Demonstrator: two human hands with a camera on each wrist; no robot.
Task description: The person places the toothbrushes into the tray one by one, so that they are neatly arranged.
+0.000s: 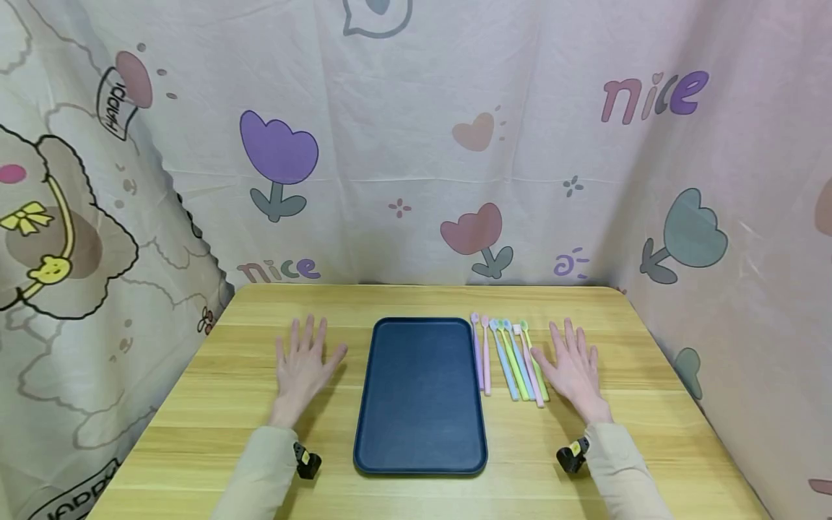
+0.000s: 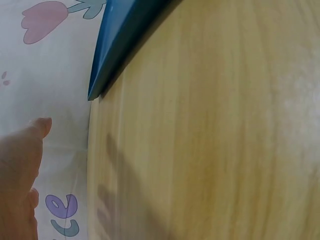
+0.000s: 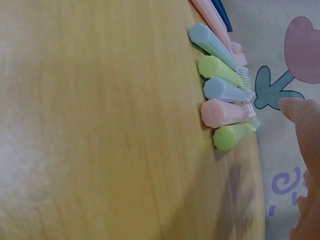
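Note:
A dark blue rectangular tray (image 1: 421, 397) lies on the table between the two hands, with nothing on it. My left hand (image 1: 304, 372) is left of the tray, palm down, fingers straight and spread. To the tray's right lie several pastel toothbrushes side by side, among them a purple toothbrush (image 1: 477, 354) touching or close against the tray edge, a pink toothbrush (image 1: 486, 357) and a green toothbrush (image 1: 538, 372). Just right of them is my right hand (image 1: 573, 368), fingers spread, its thumb near the rightmost brush. Both hands hold nothing; in the wrist views each appears raised above the table.
The wooden table (image 1: 195, 433) has a patterned curtain (image 1: 403, 130) behind it and at both sides. Small black cameras sit on both wrists, one of them the left wrist camera (image 1: 307, 461). In the right wrist view the brush handles (image 3: 215, 112) point toward the near side.

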